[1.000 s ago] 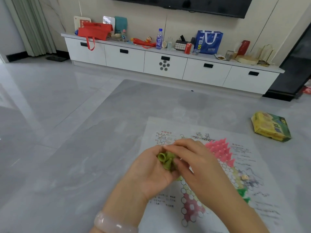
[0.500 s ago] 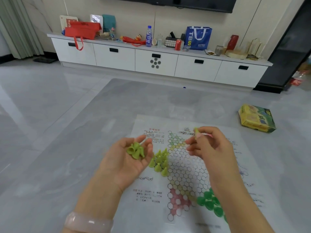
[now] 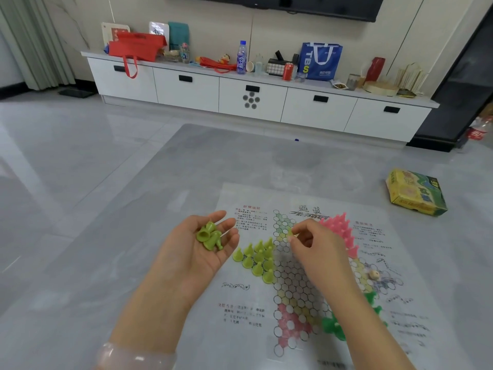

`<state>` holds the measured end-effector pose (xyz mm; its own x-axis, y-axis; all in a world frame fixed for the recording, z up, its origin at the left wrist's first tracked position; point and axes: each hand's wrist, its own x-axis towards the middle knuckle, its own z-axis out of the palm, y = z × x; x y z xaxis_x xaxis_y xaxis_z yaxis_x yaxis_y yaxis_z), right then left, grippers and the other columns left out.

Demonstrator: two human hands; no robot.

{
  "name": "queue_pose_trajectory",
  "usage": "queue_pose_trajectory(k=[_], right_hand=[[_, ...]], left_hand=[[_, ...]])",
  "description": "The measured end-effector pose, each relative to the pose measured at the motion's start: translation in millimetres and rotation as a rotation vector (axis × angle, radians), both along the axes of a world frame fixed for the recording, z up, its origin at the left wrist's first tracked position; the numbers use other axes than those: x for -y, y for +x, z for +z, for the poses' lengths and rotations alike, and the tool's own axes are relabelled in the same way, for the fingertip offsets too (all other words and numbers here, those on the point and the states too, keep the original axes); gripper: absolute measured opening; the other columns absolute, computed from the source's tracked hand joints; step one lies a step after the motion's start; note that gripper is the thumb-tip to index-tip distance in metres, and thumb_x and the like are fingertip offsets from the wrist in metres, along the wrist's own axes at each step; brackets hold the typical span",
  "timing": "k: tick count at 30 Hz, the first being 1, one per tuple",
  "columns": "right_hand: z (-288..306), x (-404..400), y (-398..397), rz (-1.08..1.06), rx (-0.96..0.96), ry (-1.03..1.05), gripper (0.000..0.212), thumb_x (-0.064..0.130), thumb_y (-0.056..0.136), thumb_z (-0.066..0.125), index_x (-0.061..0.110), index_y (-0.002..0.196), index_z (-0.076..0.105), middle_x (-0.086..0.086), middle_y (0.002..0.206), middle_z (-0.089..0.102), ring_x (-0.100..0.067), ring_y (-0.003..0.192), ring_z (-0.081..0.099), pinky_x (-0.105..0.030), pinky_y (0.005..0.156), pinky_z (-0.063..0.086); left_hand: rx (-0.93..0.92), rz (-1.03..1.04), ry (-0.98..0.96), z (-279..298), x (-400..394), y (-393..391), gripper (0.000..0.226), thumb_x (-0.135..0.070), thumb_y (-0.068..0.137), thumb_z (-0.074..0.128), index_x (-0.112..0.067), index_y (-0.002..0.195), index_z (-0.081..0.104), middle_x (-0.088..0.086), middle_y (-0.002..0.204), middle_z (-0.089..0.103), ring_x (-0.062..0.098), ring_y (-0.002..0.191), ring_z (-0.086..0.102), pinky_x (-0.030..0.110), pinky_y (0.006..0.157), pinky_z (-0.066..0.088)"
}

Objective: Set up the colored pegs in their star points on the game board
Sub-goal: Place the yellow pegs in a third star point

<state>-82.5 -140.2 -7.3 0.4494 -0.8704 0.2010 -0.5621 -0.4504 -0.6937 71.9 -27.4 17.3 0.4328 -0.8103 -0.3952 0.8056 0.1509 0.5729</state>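
- A pale translucent bangle (image 3: pixel 133 355) circles the left wrist at the bottom edge of the view.
- The left hand (image 3: pixel 194 252) lies palm up, fingers loosely spread, cradling a small heap of yellow-green cone-shaped plastic pegs (image 3: pixel 209 236) just left of the board; about three can be made out, though they overlap and the count is uncertain.
- A white printed paper game board (image 3: pixel 250 311) lies flat on the grey floor, its star of honeycomb cells running down the middle.
- Ten or so yellow-green pegs stand upright in a triangle (image 3: pixel 257 259) on the board's left star point, just right of the left palm; the exact number is hard to fix.
- The right hand (image 3: pixel 317 249) hovers over the upper middle of the board, thumb and forefinger pinching one yellow-green peg (image 3: pixel 291 232), the other fingers curled.
- A cluster of pink cone pegs (image 3: pixel 341 231) fills the upper right star point, partly hidden behind the right hand, so it cannot be counted.
- Darker green pegs (image 3: pixel 333 325) sit on the lower right point, blurred and half covered by the forearm.
- One small beige bead-like piece (image 3: pixel 374 275) rests on the board's right side.
- One yellow-and-green cardboard box (image 3: pixel 414 192) lies on the floor well apart at right.
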Motion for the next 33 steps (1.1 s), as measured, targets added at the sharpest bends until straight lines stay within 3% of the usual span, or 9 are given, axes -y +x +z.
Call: queue_pose_trajectory(k=[3,8,13,25,28,30,33], right_hand=[[-8.6,2.5,3.7,-0.006,-0.084,-0.037,0.007,0.014,0.085,0.059,0.019,0.090,0.060,0.013,0.076,0.059,0.002,0.069,0.054,-0.007,0.057,0.037],[-15.2,5.2,11.0,-0.005,-0.141,-0.098,0.008,0.014,0.085,0.059,0.016,0.091,0.063,0.003,0.087,0.063,-0.012,0.080,0.057,-0.021,0.069,0.045],[-19.5,5.6,15.8,-0.009,-0.183,-0.147,0.009,0.017,0.085,0.058,0.016,0.092,0.065,0.003,0.090,0.059,-0.010,0.082,0.049,-0.019,0.064,0.034],[-20.6,6.2,17.5,-0.003,-0.228,-0.138,0.009,0.021,0.085,0.059,0.019,0.093,0.063,0.006,0.087,0.054,-0.011,0.081,0.049,-0.019,0.060,0.032],[-16.5,6.8,13.5,0.013,-0.183,-0.097,0.016,0.020,0.086,0.058,0.019,0.102,0.061,0.006,0.090,0.053,-0.011,0.083,0.052,-0.020,0.069,0.037],[-7.7,7.3,9.3,0.004,-0.122,-0.094,0.023,0.018,0.088,0.054,0.018,0.110,0.058,0.006,0.094,0.054,-0.008,0.082,0.052,-0.020,0.073,0.040],[10.6,4.0,4.3,0.013,-0.025,-0.133,0.020,0.016,0.089,0.051,0.019,0.106,0.061,0.012,0.090,0.056,0.000,0.076,0.052,-0.010,0.065,0.040]], left_hand=[[-0.003,0.000,0.008,0.4,1.0,-1.7,0.019,-0.006,0.086,0.043,0.003,0.087,0.060,0.015,0.061,0.066,0.022,0.048,0.061,0.028,0.050,0.056],[0.000,-0.005,0.013,1.3,3.5,-5.1,0.019,-0.006,0.086,0.043,0.003,0.087,0.060,0.014,0.060,0.066,0.021,0.047,0.061,0.027,0.050,0.055],[-0.008,-0.013,0.009,2.2,6.3,-9.7,0.018,-0.006,0.086,0.045,0.004,0.087,0.060,0.014,0.061,0.066,0.020,0.048,0.061,0.027,0.050,0.056],[-0.015,-0.011,0.024,2.8,3.7,-9.6,0.018,-0.005,0.084,0.046,0.004,0.088,0.061,0.015,0.062,0.067,0.021,0.050,0.062,0.028,0.049,0.055],[-0.014,-0.009,0.023,2.9,2.7,-8.2,0.018,-0.005,0.084,0.046,0.005,0.089,0.061,0.016,0.063,0.067,0.022,0.050,0.063,0.028,0.050,0.056],[-0.015,-0.007,0.025,1.7,2.5,-6.9,0.020,-0.005,0.084,0.046,0.006,0.090,0.062,0.018,0.070,0.067,0.024,0.056,0.064,0.029,0.053,0.057],[-0.009,-0.027,0.052,-1.5,3.5,-7.8,0.025,-0.003,0.086,0.042,0.006,0.098,0.062,0.020,0.091,0.064,0.028,0.078,0.066,0.034,0.064,0.056]])
